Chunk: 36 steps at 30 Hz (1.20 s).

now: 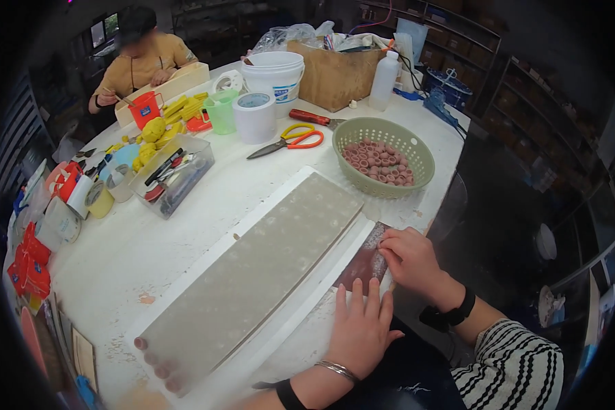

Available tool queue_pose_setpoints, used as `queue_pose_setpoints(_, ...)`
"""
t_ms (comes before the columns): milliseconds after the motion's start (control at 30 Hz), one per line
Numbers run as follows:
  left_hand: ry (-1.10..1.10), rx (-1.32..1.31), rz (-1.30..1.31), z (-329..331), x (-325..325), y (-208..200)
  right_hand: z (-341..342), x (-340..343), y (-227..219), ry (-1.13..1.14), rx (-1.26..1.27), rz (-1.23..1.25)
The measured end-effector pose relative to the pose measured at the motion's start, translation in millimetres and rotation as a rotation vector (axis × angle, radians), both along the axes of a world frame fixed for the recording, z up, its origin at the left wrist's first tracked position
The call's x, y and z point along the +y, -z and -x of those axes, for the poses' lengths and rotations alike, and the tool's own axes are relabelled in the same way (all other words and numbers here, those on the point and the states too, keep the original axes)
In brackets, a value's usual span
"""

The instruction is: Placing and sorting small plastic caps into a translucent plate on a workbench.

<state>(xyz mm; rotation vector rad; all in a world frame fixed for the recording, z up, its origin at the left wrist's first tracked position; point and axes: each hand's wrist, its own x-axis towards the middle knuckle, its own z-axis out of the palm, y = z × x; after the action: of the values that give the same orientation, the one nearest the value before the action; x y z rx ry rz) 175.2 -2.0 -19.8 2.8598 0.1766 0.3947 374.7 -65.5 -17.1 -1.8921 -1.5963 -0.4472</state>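
Observation:
On the table's near right edge lies a dark reddish-brown sheet (357, 268) dusted with white; it looks like sandpaper. My left hand (360, 326) rests flat and open, fingers spread, its fingertips at the sheet's near edge. Above the sheet's right side, my right hand (411, 258) is closed in a pinch; whatever its fingers hold is hidden. Left of both hands stretches a long grey board (253, 263) with pale smudges. Several small pinkish-brown round pieces (161, 372) line its near left end. Many similar small hollow pieces (376, 162) fill a green perforated basket (417, 154) beyond my right hand.
Scissors (295, 142), a red-handled tool (313, 117), tape rolls (255, 117), a white bucket (275, 72), a wooden box (336, 76) and a squeeze bottle (384, 80) stand farther back. A clear tool bin (174, 174) sits left. Across the table, a person (143, 61) works near a red cup (144, 109).

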Motion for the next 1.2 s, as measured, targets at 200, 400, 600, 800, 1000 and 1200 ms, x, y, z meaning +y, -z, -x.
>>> queue_pose_setpoints(200, 0.032, 0.032, -0.027, -2.1, -2.5, 3.1, 2.2, -2.3, -1.4, 0.037, -0.014, -0.012)
queue_pose_setpoints(400, 0.018, 0.05, -0.041, -5.1, 0.9, 3.5, -3.2, 3.0, 1.9, 0.007, -0.011, -0.032)
queue_pose_setpoints(600, 0.031, 0.098, -0.063, -5.4, -5.4, 3.8, -4.2, -3.5, 0.7, 0.022, -0.042, -0.003)
queue_pose_setpoints(800, -0.033, -0.041, -0.087, -1.9, -13.3, 10.6, -2.8, -6.6, 1.7, -0.004, -0.012, 0.013)
queue_pose_setpoints(1000, -0.026, 0.0, -0.092, -4.7, -13.8, 17.4, -4.2, -2.8, 10.3, 0.03, -0.033, -0.056)
queue_pose_setpoints(1200, 0.001, 0.068, -0.103, -8.3, -6.8, 13.4, -2.5, 2.1, 6.7, 0.021, -0.015, -0.093)
